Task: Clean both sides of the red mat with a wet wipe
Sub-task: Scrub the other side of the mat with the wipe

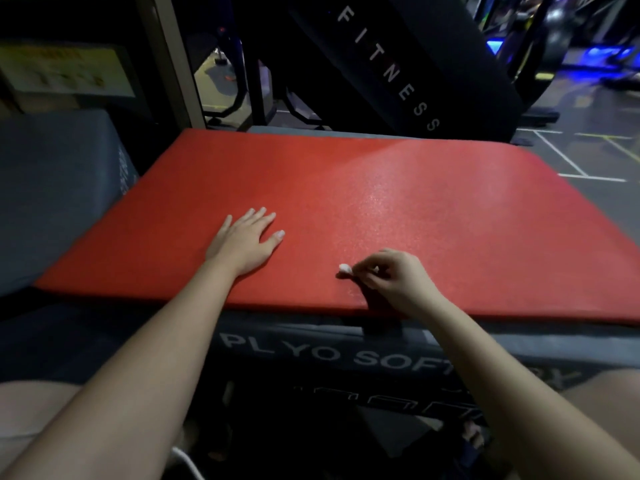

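The red mat (381,202) lies flat on a grey soft plyo box (311,351), filling the middle of the view. My left hand (247,242) rests flat on the mat near its front left, fingers straight and spread. My right hand (391,278) sits near the mat's front edge with its fingers curled, pinching a small bunched white wet wipe (345,269) against the mat surface. A sheen shows on the mat's centre right.
A second grey padded block (59,188) stands at the left. Black gym equipment marked FITNESS (388,74) rises behind the mat. Grey floor with painted lines (581,154) lies at the right. My knees show at the bottom corners.
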Demonstrator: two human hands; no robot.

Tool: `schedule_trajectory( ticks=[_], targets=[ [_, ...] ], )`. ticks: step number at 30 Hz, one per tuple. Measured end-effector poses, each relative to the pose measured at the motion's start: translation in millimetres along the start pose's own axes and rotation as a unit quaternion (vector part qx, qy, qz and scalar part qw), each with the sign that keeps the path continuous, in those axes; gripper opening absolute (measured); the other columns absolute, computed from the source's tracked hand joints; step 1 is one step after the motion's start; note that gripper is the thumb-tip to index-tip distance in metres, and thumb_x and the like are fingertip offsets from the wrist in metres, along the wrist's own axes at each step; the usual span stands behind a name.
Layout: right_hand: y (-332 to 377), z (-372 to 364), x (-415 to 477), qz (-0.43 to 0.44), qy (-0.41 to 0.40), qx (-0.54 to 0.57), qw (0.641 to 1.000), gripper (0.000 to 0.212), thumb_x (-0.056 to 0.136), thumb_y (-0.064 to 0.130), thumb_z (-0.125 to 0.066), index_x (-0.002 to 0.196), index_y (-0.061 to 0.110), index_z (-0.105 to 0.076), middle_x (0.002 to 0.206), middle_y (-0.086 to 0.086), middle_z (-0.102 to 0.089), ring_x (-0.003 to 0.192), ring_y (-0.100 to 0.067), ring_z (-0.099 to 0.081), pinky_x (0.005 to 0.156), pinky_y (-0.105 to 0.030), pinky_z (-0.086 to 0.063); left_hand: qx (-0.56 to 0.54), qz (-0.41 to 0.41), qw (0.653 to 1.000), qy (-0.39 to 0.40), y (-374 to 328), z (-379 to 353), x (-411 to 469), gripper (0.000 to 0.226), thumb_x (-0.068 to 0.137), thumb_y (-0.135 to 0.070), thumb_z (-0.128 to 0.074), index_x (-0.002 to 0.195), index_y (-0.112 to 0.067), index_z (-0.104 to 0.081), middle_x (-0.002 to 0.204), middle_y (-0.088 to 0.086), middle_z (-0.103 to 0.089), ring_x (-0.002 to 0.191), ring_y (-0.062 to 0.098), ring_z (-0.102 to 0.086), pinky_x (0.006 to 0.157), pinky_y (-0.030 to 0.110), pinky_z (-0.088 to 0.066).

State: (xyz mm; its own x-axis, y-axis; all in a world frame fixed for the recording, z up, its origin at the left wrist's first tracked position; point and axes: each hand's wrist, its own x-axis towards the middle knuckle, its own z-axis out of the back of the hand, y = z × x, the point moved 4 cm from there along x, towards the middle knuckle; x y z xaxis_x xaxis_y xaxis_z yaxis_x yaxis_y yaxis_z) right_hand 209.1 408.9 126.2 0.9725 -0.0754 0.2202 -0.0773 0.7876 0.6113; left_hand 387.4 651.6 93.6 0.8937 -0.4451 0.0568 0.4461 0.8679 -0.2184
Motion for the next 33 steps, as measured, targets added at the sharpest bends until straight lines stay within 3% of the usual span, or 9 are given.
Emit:
schedule_trajectory(
  ticks=[4,8,12,15,20,22,25,27,33],
  targets=[
    [16.2,-12.1,-21.2,0.057,0.058,0.033,0.996,0.025,0.083,0.051,-0.069,0.092,0.03,-0.079,0.09,0.011,-0.067,0.08,-0.005,-0.063,0.07,-0.019,-0.048,-0.002,0.001,1.0,-0.016,-0.4,-0.1,-2.2,0.063,0.102,-0.063,-0.031,0.158,-0.033,-0.032,0.166,-0.01,-0.023,0.154,0.007,-0.014,0.127,0.042,-0.006],
    [22.0,-16.5,-22.6,0.081,0.077,0.078,0.991,0.04,0.081,0.063,-0.062,0.094,0.029,-0.079,0.093,0.013,-0.068,0.083,-0.008,-0.066,0.073,-0.028,-0.053,0.002,-0.009,1.0,-0.018,1.0,-0.8,0.4,0.063,0.102,-0.062,-0.031,0.158,-0.033,-0.032,0.166,-0.011,-0.023,0.154,0.008,-0.014,0.127,0.043,-0.006],
    [35.1,-27.6,-9.7,0.13,0.119,0.059,0.983,0.026,0.085,0.047,-0.069,0.093,0.025,-0.079,0.09,0.01,-0.068,0.077,-0.009,-0.066,0.07,-0.027,-0.052,-0.002,-0.012,1.0,-0.019,4.3,-1.2,3.4,0.062,0.101,-0.062,-0.031,0.157,-0.034,-0.032,0.166,-0.011,-0.023,0.154,0.008,-0.014,0.127,0.044,-0.006],
    [40.6,-38.3,9.0,0.151,0.084,0.024,0.985,0.011,0.084,0.03,-0.077,0.091,0.022,-0.08,0.089,0.006,-0.069,0.076,-0.007,-0.065,0.071,-0.017,-0.048,-0.004,-0.014,1.0,-0.02,4.5,-1.4,3.9,0.062,0.101,-0.063,-0.032,0.156,-0.034,-0.033,0.166,-0.012,-0.024,0.154,0.007,-0.015,0.127,0.044,-0.007],
    [22.6,-28.1,57.7,0.023,-0.002,-0.005,1.0,0.017,0.081,0.039,-0.078,0.088,0.023,-0.08,0.085,0.001,-0.069,0.077,-0.014,-0.063,0.069,-0.018,-0.044,-0.006,-0.009,1.0,-0.027,3.5,-0.3,3.2,0.061,0.101,-0.062,-0.033,0.156,-0.034,-0.034,0.166,-0.012,-0.025,0.154,0.007,-0.015,0.126,0.043,-0.007],
    [25.5,-27.0,56.2,0.006,0.019,-0.022,1.0,0.024,0.08,0.051,-0.076,0.084,0.027,-0.08,0.081,0.005,-0.069,0.076,-0.011,-0.062,0.07,-0.024,-0.047,-0.001,-0.011,1.0,-0.017,2.4,0.8,3.5,0.061,0.102,-0.061,-0.032,0.157,-0.034,-0.031,0.167,-0.012,-0.022,0.154,0.007,-0.012,0.126,0.042,-0.004],
    [39.7,-32.6,36.3,0.037,0.097,-0.004,0.995,0.028,0.079,0.058,-0.074,0.082,0.03,-0.079,0.076,0.011,-0.067,0.07,-0.003,-0.059,0.064,-0.013,-0.043,0.004,-0.014,1.0,0.005,2.5,-1.0,4.5,0.062,0.103,-0.061,-0.028,0.158,-0.034,-0.026,0.168,-0.013,-0.016,0.155,0.006,-0.006,0.126,0.043,0.0],
    [42.1,-34.9,41.1,0.04,0.12,0.004,0.992,0.023,0.078,0.054,-0.077,0.082,0.031,-0.079,0.073,0.012,-0.066,0.068,-0.001,-0.057,0.062,-0.011,-0.04,0.002,-0.006,1.0,0.008,2.5,-0.9,6.2,0.062,0.102,-0.061,-0.028,0.158,-0.035,-0.025,0.168,-0.014,-0.015,0.155,0.005,-0.005,0.126,0.043,0.002],
    [17.3,-37.5,115.8,-0.01,0.014,-0.056,0.998,0.007,0.084,0.024,-0.077,0.091,0.022,-0.08,0.088,-0.004,-0.075,0.085,-0.02,-0.067,0.067,-0.022,-0.037,-0.004,-0.004,1.0,0.013,2.2,1.3,4.9,0.058,0.104,-0.056,-0.031,0.158,-0.035,-0.027,0.168,-0.015,-0.015,0.154,0.004,-0.005,0.126,0.042,0.002]
  ],
)
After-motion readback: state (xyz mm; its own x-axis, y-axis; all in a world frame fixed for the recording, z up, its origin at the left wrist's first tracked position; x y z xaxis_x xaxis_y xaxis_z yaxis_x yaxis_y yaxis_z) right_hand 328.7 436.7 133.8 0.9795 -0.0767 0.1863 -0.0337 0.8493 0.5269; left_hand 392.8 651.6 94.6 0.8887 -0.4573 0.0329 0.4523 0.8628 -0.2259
